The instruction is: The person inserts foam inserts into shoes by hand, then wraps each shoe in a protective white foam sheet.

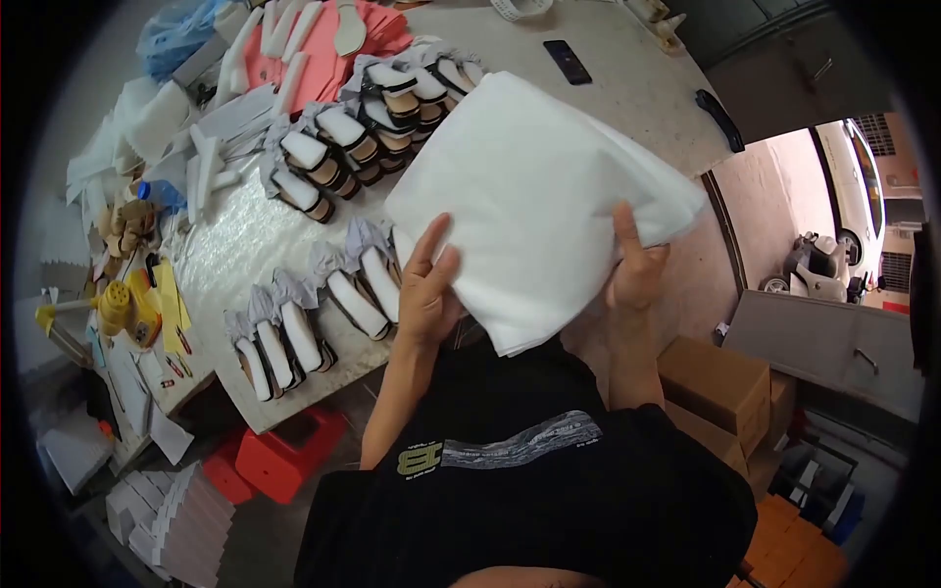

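Between both hands I hold a stack of thin white packing sheets (520, 196), raised over the table's front edge. My left hand (428, 289) grips its left lower edge, thumb and fingers closed round it. On the right edge my right hand (635, 269) has its thumb on top, with the other fingers mostly hidden beneath. The corners of the stack flare and fold at the right. Several dark-edged shoes (348, 142) with white inserts and grey tissue stand in rows behind and left of the stack. The nearest shoes (358, 304) lie just left of my left hand.
A phone (568, 62) lies on the table at the back. Pink sheets (328, 59) and white foam strips are piled at the back left. A yellow tape dispenser (132, 304) stands at the left. Red stools (289, 456) and cardboard boxes (716, 382) are below the table.
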{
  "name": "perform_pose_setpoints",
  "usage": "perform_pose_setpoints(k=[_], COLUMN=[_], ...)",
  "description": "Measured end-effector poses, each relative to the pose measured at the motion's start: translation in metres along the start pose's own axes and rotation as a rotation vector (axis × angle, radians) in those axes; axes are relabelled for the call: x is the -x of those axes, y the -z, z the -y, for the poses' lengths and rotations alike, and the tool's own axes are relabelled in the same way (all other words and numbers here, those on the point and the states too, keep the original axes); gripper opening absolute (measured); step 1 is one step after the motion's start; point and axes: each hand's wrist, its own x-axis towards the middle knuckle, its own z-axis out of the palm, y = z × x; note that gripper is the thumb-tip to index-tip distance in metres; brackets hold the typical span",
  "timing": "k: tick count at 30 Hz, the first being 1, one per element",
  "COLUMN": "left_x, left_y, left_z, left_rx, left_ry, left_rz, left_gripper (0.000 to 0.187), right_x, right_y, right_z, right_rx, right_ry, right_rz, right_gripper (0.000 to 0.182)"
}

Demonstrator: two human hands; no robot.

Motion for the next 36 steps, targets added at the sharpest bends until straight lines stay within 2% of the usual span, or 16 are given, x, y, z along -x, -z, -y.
perform_pose_setpoints(k=[3, 5, 7, 8, 11, 15, 17, 18, 20, 23, 25, 26, 30, 33, 35, 36], left_x=[-0.021, -0.031, -0.051, -0.058, -0.075, -0.086, -0.090, -0.081, -0.046, -0.016, -0.007, -0.008, -0.019, 0.005, 0.021, 0.021], left_y=[0.004, -0.009, -0.035, -0.048, -0.084, -0.149, -0.181, -0.166, -0.117, -0.103, -0.098, -0.098, -0.101, -0.084, -0.069, -0.063], left_z=[0.011, 0.014, 0.035, 0.044, 0.071, 0.091, 0.079, 0.073, 0.052, 0.059, 0.063, 0.061, 0.057, 0.044, 0.038, 0.032], left_rx=[-0.430, -1.027, -1.140, -1.241, -1.437, -1.279, -0.954, -0.949, -1.332, -1.089, -0.836, -0.834, -0.586, -0.633, -0.663, -0.650], left_ry=[-0.204, -0.416, -0.502, -0.563, -0.685, -0.596, -0.562, -0.566, -0.567, -0.681, -0.773, -0.778, -0.921, -0.870, -0.809, -0.791], left_rz=[-0.087, -0.141, -0.086, -0.009, 0.118, -0.472, -0.755, -0.783, -0.711, -0.971, -1.184, -1.197, -1.257, -1.231, -1.183, -1.163], left_gripper=[0.054, 0.057, 0.057, 0.057, 0.058, 0.053, 0.044, 0.044, 0.037, 0.034, 0.032, 0.032, 0.029, 0.030, 0.031, 0.031], right_x=[-0.042, -0.077, -0.105, -0.114, -0.127, -0.153, -0.180, -0.195, -0.221, -0.240, -0.244, -0.250, -0.260, -0.284, -0.323, -0.340], right_y=[0.061, 0.092, 0.105, 0.105, 0.072, 0.061, 0.061, 0.067, 0.073, 0.072, 0.066, 0.049, -0.027, -0.030, 0.002, 0.016], right_z=[-0.060, -0.086, -0.079, -0.070, -0.044, -0.046, -0.045, -0.059, -0.080, -0.140, -0.213, -0.228, -0.281, -0.287, -0.294, -0.298], right_rx=[0.298, 0.610, 0.673, 0.584, 0.329, 0.234, 0.302, 0.258, 0.339, 0.569, 0.688, 0.682, 0.650, 0.572, 0.923, 0.949], right_ry=[0.009, 0.005, 0.101, -0.007, 0.035, -0.059, 0.028, 0.033, -0.208, -0.255, -0.004, -0.005, 0.503, 0.268, 0.631, 0.641], right_rz=[-0.067, -0.104, 0.062, 0.330, 0.945, 1.193, 1.067, 0.992, 0.903, 0.945, 0.810, 0.822, 0.673, 0.576, 0.395, 0.382], right_gripper=[0.045, 0.049, 0.058, 0.056, 0.036, 0.018, 0.017, 0.013, 0.015, 0.009, 0.049, 0.049, 0.080, 0.081, 0.084, 0.084])
